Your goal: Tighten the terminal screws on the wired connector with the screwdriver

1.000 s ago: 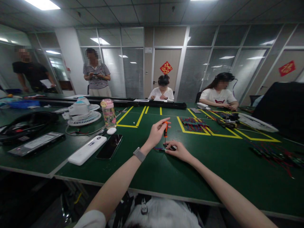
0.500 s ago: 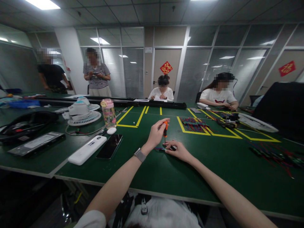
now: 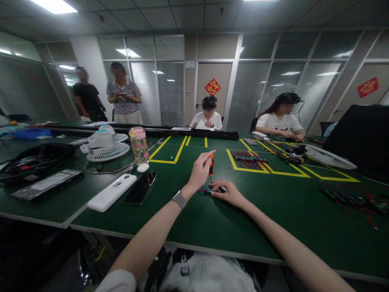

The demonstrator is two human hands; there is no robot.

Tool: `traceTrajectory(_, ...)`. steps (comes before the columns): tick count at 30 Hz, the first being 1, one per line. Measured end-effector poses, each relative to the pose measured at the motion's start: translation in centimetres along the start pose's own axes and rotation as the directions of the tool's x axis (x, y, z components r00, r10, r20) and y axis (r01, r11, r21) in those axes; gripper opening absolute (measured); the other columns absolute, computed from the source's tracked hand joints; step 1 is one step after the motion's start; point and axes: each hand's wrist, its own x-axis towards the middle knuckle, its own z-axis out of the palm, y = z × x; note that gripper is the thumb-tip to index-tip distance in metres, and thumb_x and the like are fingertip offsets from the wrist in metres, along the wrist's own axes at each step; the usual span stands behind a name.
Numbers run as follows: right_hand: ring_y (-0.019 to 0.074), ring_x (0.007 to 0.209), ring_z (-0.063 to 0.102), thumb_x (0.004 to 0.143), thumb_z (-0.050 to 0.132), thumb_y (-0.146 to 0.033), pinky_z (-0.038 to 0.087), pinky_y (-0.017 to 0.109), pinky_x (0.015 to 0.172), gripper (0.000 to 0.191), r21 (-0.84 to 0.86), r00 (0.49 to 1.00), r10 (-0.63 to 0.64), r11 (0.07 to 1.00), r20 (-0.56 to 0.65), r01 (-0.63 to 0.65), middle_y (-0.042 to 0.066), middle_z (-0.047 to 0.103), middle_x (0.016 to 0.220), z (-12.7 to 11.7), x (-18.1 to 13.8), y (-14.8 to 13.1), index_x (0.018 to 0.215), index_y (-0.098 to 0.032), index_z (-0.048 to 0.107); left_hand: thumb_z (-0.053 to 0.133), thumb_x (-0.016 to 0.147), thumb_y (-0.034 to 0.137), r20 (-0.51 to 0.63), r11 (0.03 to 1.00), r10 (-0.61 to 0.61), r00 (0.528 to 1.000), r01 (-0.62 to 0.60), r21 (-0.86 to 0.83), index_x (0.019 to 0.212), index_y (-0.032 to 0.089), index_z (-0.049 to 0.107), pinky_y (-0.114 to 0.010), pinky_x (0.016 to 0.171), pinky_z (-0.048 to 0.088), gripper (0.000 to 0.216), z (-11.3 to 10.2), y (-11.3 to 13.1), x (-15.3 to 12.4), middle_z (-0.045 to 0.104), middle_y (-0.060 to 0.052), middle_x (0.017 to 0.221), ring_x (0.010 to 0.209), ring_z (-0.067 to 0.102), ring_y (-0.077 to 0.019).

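Head view shows me the left hand (image 3: 199, 172) closed around an upright orange-and-black screwdriver (image 3: 211, 167), tip down at a small wired board (image 3: 208, 191). I see the right hand (image 3: 230, 194), fingers bent, pinching that board on the green table (image 3: 188, 227).

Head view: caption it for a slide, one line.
Left hand holds a screwdriver upright at a small wired part touched by the right hand on a green table.
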Motion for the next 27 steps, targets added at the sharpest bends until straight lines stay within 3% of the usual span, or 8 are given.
traceTrajectory(4,0.0273,0.115,0.058,0.071,0.069,-0.029,0.024,0.053,0.109,0.01,-0.011,1.0,0.001,1.0,-0.002,-0.001,0.009,0.071,0.108,0.0,-0.08,-0.08,0.076,-0.02,0.069,0.046,0.091,0.023,-0.001,0.992,-0.064,0.998,0.064,-0.112,0.117,0.019,0.06,-0.028,0.086,0.049,0.03,0.12,-0.21,0.11,0.064,-0.009,0.111,0.101,0.06,-0.0162)
traceTrajectory(10,0.0276,0.114,0.059,0.071,0.069,-0.03,0.025,0.053,0.109,0.015,-0.027,1.0,-0.017,0.999,-0.009,0.017,0.008,0.071,0.108,0.1,-0.09,0.17,0.083,-0.022,0.072,0.059,0.083,0.027,-0.054,1.0,-0.005,0.999,0.006,0.013,0.103,0.021,0.068,-0.023,0.074,0.051,0.023,-0.12,0.02,0.05,0.06,-0.005,0.093,0.086,0.06,-0.0138)
traceTrajectory(14,0.0278,0.114,0.058,0.071,0.07,-0.031,0.024,0.054,0.109,0.016,-0.027,1.0,-0.015,1.0,-0.008,0.015,0.008,0.071,0.107,0.09,-0.08,0.17,0.085,-0.022,0.072,0.053,0.087,0.028,-0.035,0.999,-0.016,0.999,0.017,0.04,0.112,0.022,0.065,-0.024,0.078,0.049,0.027,-0.07,0.13,-0.06,0.06,-0.006,0.105,0.096,0.059,-0.0153)
traceTrajectory(19,0.0281,0.115,0.058,0.071,0.07,-0.032,0.026,0.054,0.109,0.016,-0.034,1.0,-0.015,0.999,-0.008,0.014,0.008,0.071,0.106,0.03,-0.03,-0.05,0.084,-0.023,0.073,0.041,0.092,0.022,0.011,0.998,-0.04,0.999,0.04,-0.048,0.12,0.022,0.059,-0.029,0.089,0.047,0.033,0.11,-0.17,-0.04,0.061,-0.007,0.121,0.112,0.056,-0.0176)
traceTrajectory(27,0.0279,0.114,0.059,0.071,0.07,-0.032,0.024,0.055,0.109,0.012,-0.044,1.0,-0.011,0.999,0.004,0.011,0.007,0.072,0.105,0.01,0.06,-0.11,0.078,-0.022,0.072,0.056,0.086,0.025,-0.016,0.999,0.016,1.0,-0.016,0.039,0.106,0.019,0.066,-0.024,0.075,0.049,0.023,0.0,0.44,-0.07,0.061,-0.005,0.095,0.087,0.059,-0.014)
